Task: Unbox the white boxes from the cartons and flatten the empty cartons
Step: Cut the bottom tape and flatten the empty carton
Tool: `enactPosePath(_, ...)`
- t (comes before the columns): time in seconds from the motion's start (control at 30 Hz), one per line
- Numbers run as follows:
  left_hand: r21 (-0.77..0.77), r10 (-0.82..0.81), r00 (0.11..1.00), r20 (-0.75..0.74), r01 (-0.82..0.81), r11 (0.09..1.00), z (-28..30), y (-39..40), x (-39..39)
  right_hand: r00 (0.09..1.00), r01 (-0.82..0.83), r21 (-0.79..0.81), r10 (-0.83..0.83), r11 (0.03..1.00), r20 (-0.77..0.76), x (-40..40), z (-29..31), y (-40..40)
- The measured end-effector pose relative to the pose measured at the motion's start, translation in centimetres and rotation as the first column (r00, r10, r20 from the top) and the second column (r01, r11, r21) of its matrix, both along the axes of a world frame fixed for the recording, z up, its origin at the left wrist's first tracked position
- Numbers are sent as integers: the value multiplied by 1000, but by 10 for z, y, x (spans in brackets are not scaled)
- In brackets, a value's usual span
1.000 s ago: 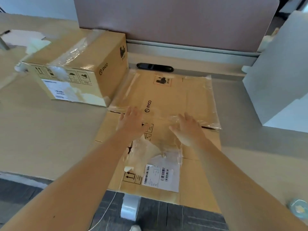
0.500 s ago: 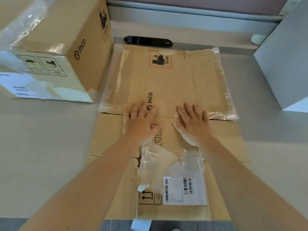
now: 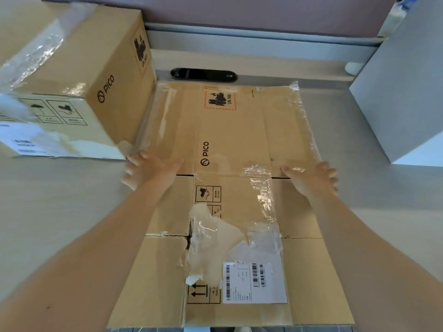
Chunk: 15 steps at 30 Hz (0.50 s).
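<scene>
A flattened brown carton point(image 3: 230, 130) with torn tape and a shipping label lies on the grey desk point(image 3: 60, 212) in front of me. My left hand point(image 3: 148, 170) is at the carton's left edge, thumb on top and fingers curled around the side. At the right edge my right hand point(image 3: 314, 176) holds it the same way. A second carton point(image 3: 79, 68), closed and taped, stands upright at the back left, touching the flat one. A white box point(image 3: 395, 92) stands at the right.
A black oval device point(image 3: 203, 74) lies at the back of the desk, just beyond the flat carton. Behind it runs a partition wall point(image 3: 239, 15). The flat carton's near end reaches the desk's front edge.
Both hands have slid apart from the carton's middle, where they pressed flat, out to its left and right edges and closed around them. The camera has come closer.
</scene>
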<state>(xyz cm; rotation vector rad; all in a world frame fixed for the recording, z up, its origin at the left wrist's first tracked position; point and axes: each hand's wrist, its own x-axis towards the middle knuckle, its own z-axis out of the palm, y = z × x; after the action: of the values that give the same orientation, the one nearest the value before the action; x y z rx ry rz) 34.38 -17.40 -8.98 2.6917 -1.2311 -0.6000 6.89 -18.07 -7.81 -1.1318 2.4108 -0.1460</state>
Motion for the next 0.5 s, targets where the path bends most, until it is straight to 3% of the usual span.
enactPosePath(0.3,-49,120,992,-43,-122,991,14,-6,4,999,53,-59,-52,997,15,-13,15,-5)
enactPosePath(0.5,-169,92,974,-207,-128,977,41,9,3,1000,10,-133,-14,991,-27,-19,39,9)
